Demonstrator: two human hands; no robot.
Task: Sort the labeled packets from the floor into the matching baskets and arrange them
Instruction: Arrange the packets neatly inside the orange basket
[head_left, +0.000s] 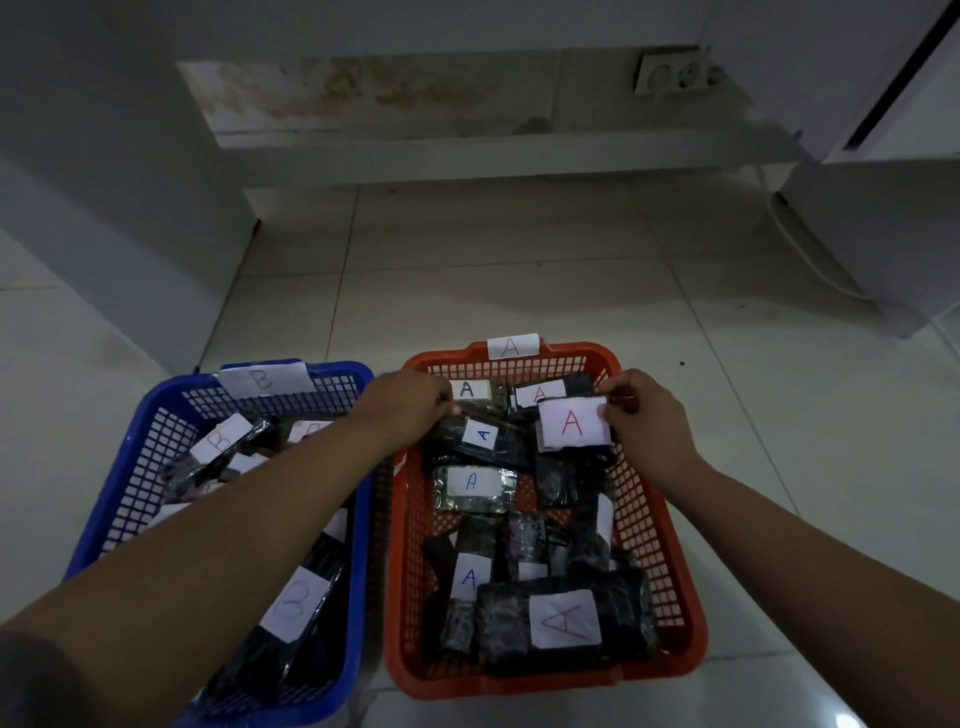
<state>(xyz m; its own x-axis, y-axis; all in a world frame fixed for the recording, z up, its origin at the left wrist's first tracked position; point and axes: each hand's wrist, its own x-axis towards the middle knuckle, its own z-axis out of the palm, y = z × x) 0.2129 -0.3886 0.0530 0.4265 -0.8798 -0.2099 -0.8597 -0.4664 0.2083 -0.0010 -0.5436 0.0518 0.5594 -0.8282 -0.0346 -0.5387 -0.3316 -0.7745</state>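
Pinching a red-lettered "A" packet (574, 427), the right hand (644, 421) holds it over the red basket (675, 545) tagged "A"; left hand (410, 405) grips another packet (480, 439). Blue basket (130, 467) reads "B".

Red basket (670, 525), tagged A: dark A-labeled packets (563, 621) piled inside. Blue basket (156, 447) just left, holding B-labeled packets (298, 605).

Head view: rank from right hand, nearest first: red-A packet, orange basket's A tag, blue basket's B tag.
From the right hand:
1. Red-A packet, pinched in it.
2. Orange basket's A tag, far rim, to its left.
3. Blue basket's B tag, far left.
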